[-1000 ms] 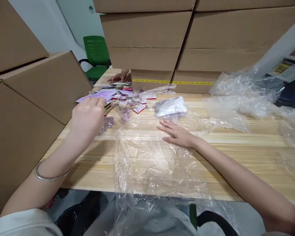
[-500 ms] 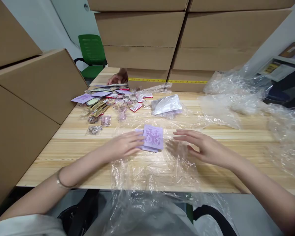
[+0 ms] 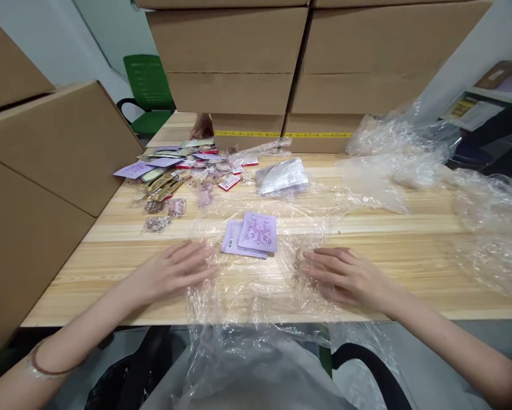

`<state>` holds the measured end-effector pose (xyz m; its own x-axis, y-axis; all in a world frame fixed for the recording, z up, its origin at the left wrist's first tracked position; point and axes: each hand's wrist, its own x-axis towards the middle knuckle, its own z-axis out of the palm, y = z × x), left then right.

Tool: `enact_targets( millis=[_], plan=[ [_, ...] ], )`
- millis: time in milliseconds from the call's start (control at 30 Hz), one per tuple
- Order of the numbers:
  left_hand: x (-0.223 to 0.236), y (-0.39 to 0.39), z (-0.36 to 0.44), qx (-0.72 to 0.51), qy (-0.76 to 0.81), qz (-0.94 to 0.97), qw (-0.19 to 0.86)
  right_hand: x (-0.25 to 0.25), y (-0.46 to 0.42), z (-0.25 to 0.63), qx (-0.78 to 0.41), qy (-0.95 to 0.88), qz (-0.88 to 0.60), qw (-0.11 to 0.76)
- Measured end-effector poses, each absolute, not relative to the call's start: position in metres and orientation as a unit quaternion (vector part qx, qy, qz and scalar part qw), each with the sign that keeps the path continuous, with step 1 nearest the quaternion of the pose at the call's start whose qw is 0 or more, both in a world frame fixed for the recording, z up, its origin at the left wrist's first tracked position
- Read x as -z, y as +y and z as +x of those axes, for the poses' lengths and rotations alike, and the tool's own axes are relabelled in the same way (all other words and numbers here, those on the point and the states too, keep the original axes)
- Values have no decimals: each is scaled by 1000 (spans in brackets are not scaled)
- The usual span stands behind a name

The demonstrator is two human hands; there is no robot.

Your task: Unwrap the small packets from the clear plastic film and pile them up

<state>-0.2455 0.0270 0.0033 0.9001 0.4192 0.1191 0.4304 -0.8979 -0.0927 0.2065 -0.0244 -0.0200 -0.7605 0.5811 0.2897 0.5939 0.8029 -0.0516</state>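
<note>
Two purple cards (image 3: 251, 235) lie overlapped on a clear plastic sheet (image 3: 256, 296) spread over the wooden table (image 3: 409, 267). My left hand (image 3: 174, 272) rests flat on the sheet's left edge, fingers stretched out, holding nothing. My right hand (image 3: 345, 276) lies flat on the sheet to the right of the cards, fingers apart and empty. Both hands sit just nearer to me than the cards without touching them.
A heap of small packets and purple cards (image 3: 183, 171) lies at the far left, a silvery bag (image 3: 281, 176) behind the cards. Crumpled plastic (image 3: 409, 165) covers the right. Cardboard boxes (image 3: 238, 62) wall the back and left. Another person's hand (image 3: 202, 128) shows far back.
My left hand brought purple cards from the far heap to the plastic sheet and let them go. Both hands then drew back toward me and lie flat on the sheet.
</note>
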Motion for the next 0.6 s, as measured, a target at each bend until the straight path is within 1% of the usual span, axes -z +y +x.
enact_targets(
  millis=[67, 167, 267, 367, 467, 533, 600],
  plan=[
    [2, 29, -241, 65, -176, -982, 13, 22, -23, 199, -18, -943, -284, 172],
    [7, 36, -239, 110, -187, -968, -124, 26, -19, 195, -156, -915, -296, 227],
    [5, 45, -239, 157, -249, -907, -302, 30, -13, 195, -289, -825, -396, 282],
    [0, 51, -235, 210, -366, -802, -423, 33, -1, 193, -354, -713, -510, 325],
    [0, 56, -228, 270, -495, -683, -464, 34, 14, 189, -360, -625, -588, 366],
    [2, 61, -225, 289, -578, -628, -434, 31, 24, 189, -331, -591, -633, 375],
    [4, 68, -223, 272, -646, -602, -382, 28, 33, 192, -279, -562, -701, 339]
  ],
)
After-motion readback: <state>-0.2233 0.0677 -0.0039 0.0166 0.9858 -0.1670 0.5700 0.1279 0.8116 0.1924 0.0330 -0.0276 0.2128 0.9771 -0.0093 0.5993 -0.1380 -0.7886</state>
